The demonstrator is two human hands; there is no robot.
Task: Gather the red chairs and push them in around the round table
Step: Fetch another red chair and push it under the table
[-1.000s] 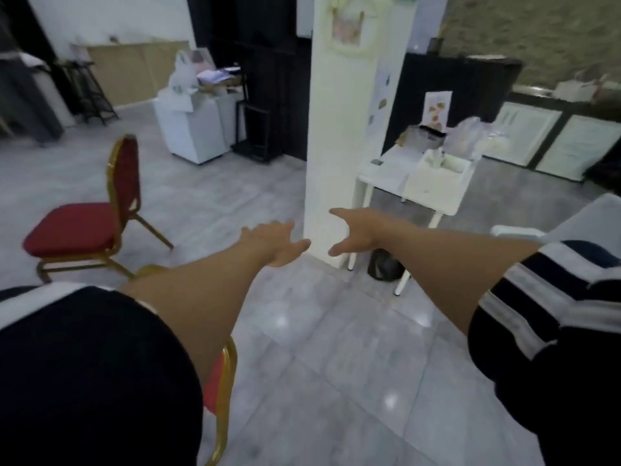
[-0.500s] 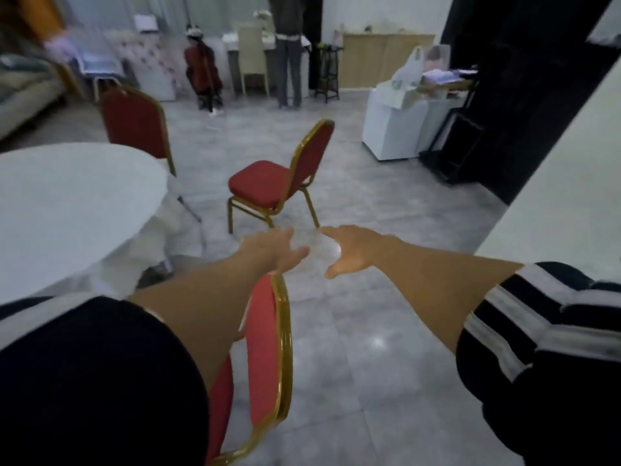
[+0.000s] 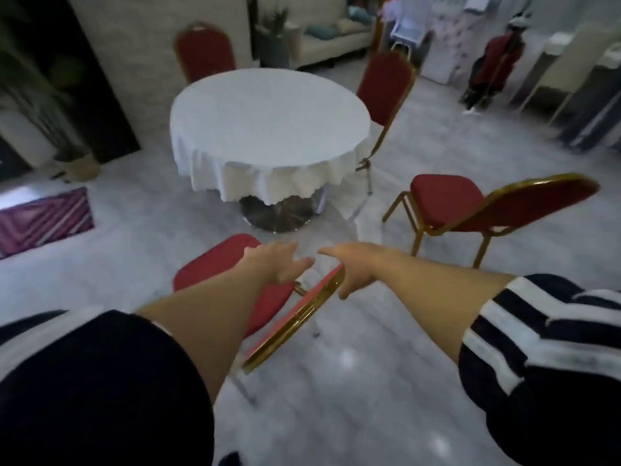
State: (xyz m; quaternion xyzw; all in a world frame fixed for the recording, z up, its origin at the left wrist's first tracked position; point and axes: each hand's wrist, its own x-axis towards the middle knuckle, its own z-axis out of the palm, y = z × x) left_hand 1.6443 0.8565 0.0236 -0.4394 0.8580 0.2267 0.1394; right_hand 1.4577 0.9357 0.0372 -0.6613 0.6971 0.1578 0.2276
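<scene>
The round table with a white cloth stands in the middle of the room. Two red chairs with gold frames are close against it, one at its far left and one at its right. A third red chair stands apart to the right, its seat facing the table. The nearest red chair is right below my arms, a short way from the table. My left hand hovers over its seat, fingers spread. My right hand is at the top corner of its backrest, fingers extended; I cannot tell whether it touches.
A person in red stands far right near white furniture. A sofa is behind the table. At the left are a potted plant and a purple patterned rug. The floor is glossy grey tile.
The view has swung left from the white pillar to the round table. My outstretched hands now sit over the nearest chair's backrest, and they still hold nothing.
</scene>
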